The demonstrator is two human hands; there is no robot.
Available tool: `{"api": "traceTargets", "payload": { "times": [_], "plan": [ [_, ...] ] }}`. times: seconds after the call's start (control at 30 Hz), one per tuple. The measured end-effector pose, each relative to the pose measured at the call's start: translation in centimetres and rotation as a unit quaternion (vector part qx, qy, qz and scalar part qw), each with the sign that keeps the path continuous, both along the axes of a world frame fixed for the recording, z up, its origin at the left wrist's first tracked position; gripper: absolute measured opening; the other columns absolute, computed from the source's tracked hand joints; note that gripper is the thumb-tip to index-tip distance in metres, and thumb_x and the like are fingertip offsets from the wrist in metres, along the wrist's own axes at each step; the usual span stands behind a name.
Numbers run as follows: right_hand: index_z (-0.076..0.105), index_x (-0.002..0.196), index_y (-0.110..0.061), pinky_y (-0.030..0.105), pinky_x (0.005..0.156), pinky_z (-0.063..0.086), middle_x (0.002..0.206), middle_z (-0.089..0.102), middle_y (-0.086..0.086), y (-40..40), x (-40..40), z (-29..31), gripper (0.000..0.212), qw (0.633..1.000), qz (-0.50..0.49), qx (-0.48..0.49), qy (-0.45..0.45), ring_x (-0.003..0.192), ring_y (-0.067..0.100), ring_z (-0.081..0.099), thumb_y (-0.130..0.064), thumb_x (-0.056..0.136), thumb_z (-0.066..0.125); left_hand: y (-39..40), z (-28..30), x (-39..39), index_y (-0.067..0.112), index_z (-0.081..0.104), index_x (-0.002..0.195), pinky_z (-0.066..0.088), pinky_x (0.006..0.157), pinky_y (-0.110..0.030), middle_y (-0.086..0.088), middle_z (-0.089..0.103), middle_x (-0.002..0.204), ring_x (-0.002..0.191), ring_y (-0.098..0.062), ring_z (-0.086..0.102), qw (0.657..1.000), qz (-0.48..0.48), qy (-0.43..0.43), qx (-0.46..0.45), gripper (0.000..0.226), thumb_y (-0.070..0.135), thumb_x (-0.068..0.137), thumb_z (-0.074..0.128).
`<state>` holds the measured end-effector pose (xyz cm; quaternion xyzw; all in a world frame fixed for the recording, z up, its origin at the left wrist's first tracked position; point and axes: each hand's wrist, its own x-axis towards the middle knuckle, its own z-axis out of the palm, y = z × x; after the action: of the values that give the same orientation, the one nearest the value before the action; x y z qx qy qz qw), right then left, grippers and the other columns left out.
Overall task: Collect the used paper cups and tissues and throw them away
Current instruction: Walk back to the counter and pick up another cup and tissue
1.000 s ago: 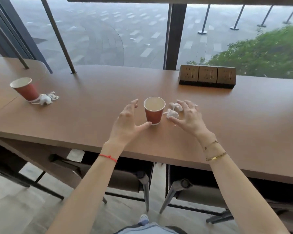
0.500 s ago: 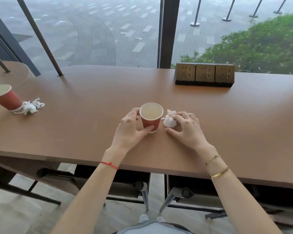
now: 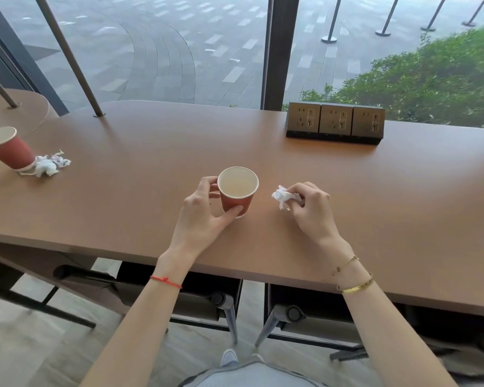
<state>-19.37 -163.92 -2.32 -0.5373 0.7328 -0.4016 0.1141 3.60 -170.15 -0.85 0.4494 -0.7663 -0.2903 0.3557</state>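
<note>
A red paper cup (image 3: 236,195) with a white inside stands upright near the middle of the brown table (image 3: 151,152). My left hand (image 3: 204,216) wraps around it, thumb in front and fingers behind. To its right, my right hand (image 3: 309,210) pinches a crumpled white tissue (image 3: 282,199) just above the tabletop. A second red paper cup (image 3: 7,149) stands at the far left edge of the view, with another crumpled tissue (image 3: 46,165) lying against its base.
A block of three power sockets (image 3: 335,124) sits at the back right of the table. A slanted metal post (image 3: 70,60) meets the table at the back left, by the window. Chairs (image 3: 227,303) are tucked under the table's front edge.
My left hand has closed around the middle cup. My right hand has picked up the tissue and drawn it to the right, away from the cup.
</note>
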Motion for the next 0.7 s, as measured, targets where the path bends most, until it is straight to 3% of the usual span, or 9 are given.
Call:
{"api": "traceTargets", "payload": {
  "times": [0.13,0.27,0.4,0.5,0.7],
  "plan": [
    [0.069,0.075,-0.013,0.007,0.059,0.036,0.080,0.062,0.001,1.0,-0.2,1.2,0.009,0.999,-0.024,-0.028,-0.014,0.065,0.005,0.053,-0.005,0.079,0.069,1.0,0.3,0.5,0.033,0.046,0.118,0.042,0.080,-0.005,0.029,0.057,0.105,0.096,0.014,0.057,1.000,0.005,0.018,-0.007,0.059,0.037,0.071,0.082],
    [0.069,0.077,-0.016,0.008,0.059,0.036,0.078,0.061,-0.001,2.4,-0.5,1.1,0.010,0.999,-0.033,-0.039,0.004,0.065,0.006,0.052,-0.007,0.081,0.069,2.0,0.0,1.0,0.028,0.047,0.122,0.042,0.080,-0.002,0.033,0.054,0.105,0.096,0.017,0.055,1.000,0.009,0.027,-0.012,0.063,0.036,0.070,0.082],
    [0.067,0.090,-0.011,0.025,0.069,0.043,0.091,0.061,0.004,2.4,-0.2,0.5,0.009,0.999,-0.008,0.012,0.035,0.074,0.019,0.055,-0.005,0.083,0.066,2.3,-0.5,1.8,0.026,0.047,0.123,0.042,0.079,-0.003,0.035,0.051,0.105,0.094,0.019,0.054,1.000,0.014,0.025,-0.011,0.064,0.035,0.070,0.083],
    [0.057,0.107,-0.014,0.033,0.077,0.047,0.103,0.060,0.006,2.3,0.4,0.4,0.028,0.995,0.027,0.055,0.074,0.090,0.025,0.055,-0.006,0.081,0.062,2.6,-0.7,2.2,0.026,0.047,0.123,0.042,0.079,-0.004,0.033,0.052,0.104,0.093,0.020,0.054,1.000,0.016,0.020,-0.008,0.065,0.037,0.070,0.084],
    [0.037,0.140,-0.030,0.033,0.091,0.042,0.126,0.052,0.001,2.0,1.6,0.6,0.072,0.991,0.029,0.089,0.098,0.107,0.026,0.044,-0.030,0.076,0.069,2.8,-0.3,2.3,0.035,0.043,0.117,0.043,0.078,-0.007,0.032,0.052,0.102,0.092,0.020,0.054,1.000,0.022,0.016,-0.012,0.062,0.037,0.070,0.084]
  ]
}}
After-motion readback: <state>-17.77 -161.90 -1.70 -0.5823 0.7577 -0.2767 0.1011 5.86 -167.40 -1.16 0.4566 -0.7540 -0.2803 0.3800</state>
